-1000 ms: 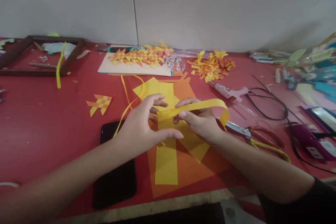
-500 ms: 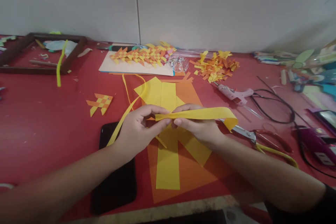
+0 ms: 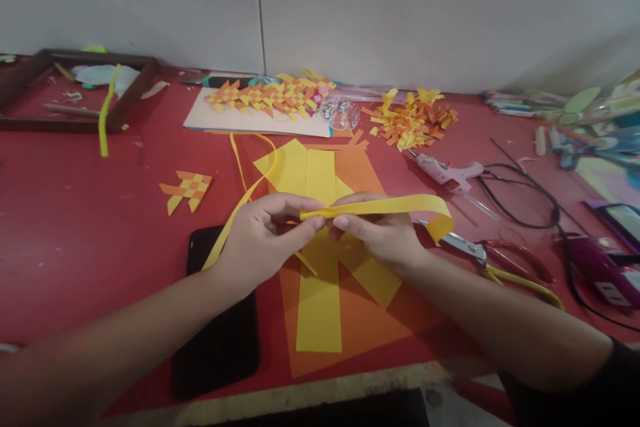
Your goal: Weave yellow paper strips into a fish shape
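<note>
A long yellow paper strip (image 3: pixel 400 205) is pinched at its left end between the fingertips of my left hand (image 3: pixel 273 230) and my right hand (image 3: pixel 377 227). Its free end curls downward past my right hand. Beneath both hands lie wide yellow paper strips (image 3: pixel 319 313) on orange paper sheets (image 3: pixel 367 340). A thin yellow strip (image 3: pixel 227 233) loops out behind my left wrist. To the left sits a small woven paper fish (image 3: pixel 187 190) in yellow and orange.
A black phone (image 3: pixel 220 340) lies under my left forearm. Scissors (image 3: pixel 480 253) and a pink glue gun (image 3: pixel 447 173) with a black cord are to the right. Farther back are a pile of paper scraps (image 3: pixel 413 120), several woven fish (image 3: pixel 270 99) and a dark wooden frame (image 3: pixel 65 125).
Both hands keep their pinch on the strip, with only a slight shift of the fingers. The whole view has moved a little, so things sit slightly higher and farther left.
</note>
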